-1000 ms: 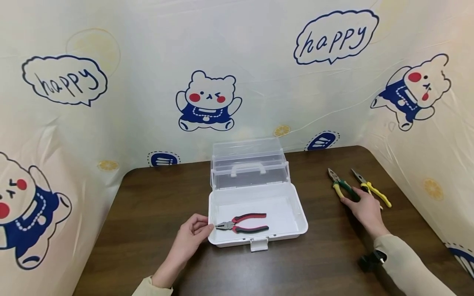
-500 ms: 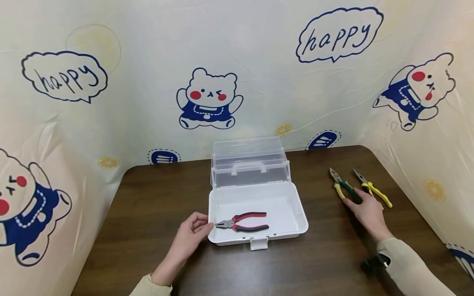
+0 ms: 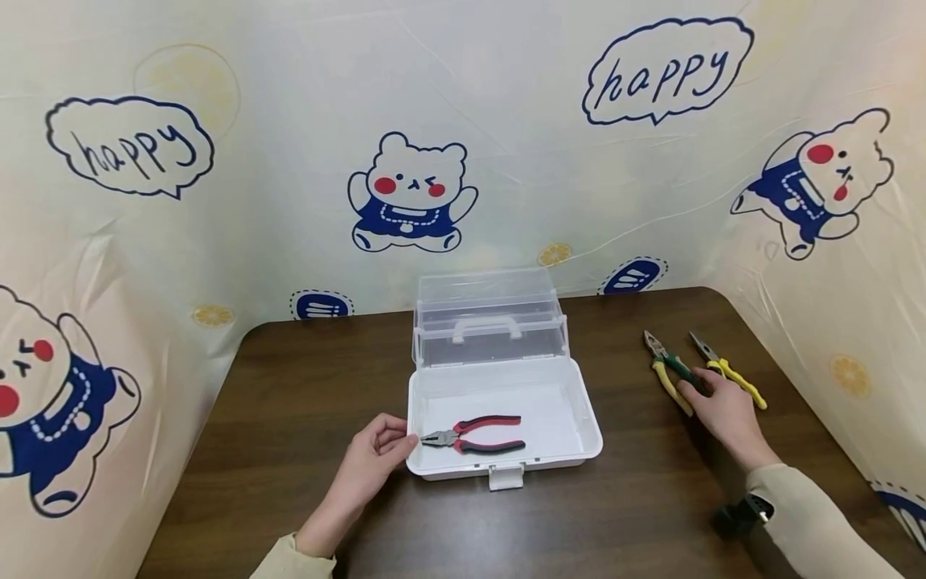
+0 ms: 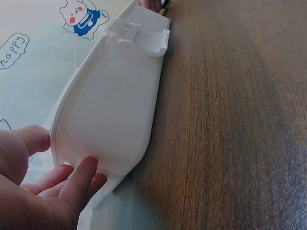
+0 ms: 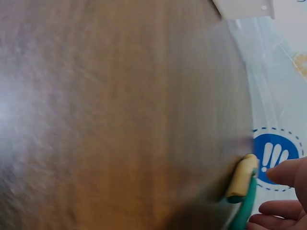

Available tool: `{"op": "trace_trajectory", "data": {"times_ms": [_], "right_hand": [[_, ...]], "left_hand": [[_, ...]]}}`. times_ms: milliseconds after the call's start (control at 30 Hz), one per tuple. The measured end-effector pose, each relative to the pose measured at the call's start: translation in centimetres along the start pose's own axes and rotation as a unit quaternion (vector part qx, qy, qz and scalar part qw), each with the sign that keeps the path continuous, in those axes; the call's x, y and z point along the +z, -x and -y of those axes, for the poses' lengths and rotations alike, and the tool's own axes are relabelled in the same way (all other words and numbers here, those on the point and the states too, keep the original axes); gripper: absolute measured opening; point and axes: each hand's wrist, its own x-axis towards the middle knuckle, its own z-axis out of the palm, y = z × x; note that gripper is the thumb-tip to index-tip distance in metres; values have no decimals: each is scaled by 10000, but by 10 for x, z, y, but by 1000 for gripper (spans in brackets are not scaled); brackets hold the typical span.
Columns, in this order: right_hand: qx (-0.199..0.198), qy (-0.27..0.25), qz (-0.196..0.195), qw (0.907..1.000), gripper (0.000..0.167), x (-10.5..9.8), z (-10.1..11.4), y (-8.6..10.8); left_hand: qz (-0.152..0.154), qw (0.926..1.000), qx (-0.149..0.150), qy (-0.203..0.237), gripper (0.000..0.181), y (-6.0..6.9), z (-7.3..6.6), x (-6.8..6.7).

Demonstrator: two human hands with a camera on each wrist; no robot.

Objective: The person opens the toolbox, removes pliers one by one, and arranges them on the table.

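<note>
From my head: the green pliers (image 3: 662,359) lie right of the box (image 3: 557,406), pointing away and a bit left. My right hand (image 3: 726,412) is at their handles (image 3: 669,388); my left hand (image 3: 370,465) is far off.

Left wrist: that hand pinches the box's edge.

Right wrist: I see fingers (image 5: 280,210) by the handles, but can't tell if they grip.

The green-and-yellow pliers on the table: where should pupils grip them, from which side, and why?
Probably by both handles of the green-and-yellow pliers, from above on the near side: their jaws point away from the person and the handles splay back. The right hand is at the green handle; yellow-handled long-nose pliers lie close on the right.
</note>
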Motion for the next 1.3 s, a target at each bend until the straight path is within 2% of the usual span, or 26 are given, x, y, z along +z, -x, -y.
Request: {"op": "trace_trajectory", "data": {"times_ms": [167,400,633,833,1167,1300], "right_hand": [[-315,-149,11,9994,50,-9,12,-1],[-655,-348,442,9963,55,-20,48,-1],[-1255,-461,546,9895,48,-21,86,4],[-1551,-546,794,9832,50,-18,109,9],[-2160,-866,1038,9670,45,-2,141,16],[-2494,-1097,1282,9536,38,6,150,18]], "left_hand": [[24,10000,16,-8,21,1,-1,0],[21,10000,48,-21,20,1,-2,-1],[17,10000,80,-38,21,1,-2,-1],[17,10000,69,-33,21,1,-2,-1],[-1,10000,64,-67,20,1,-1,-1],[2,10000,59,-74,20,1,-1,0]]}}
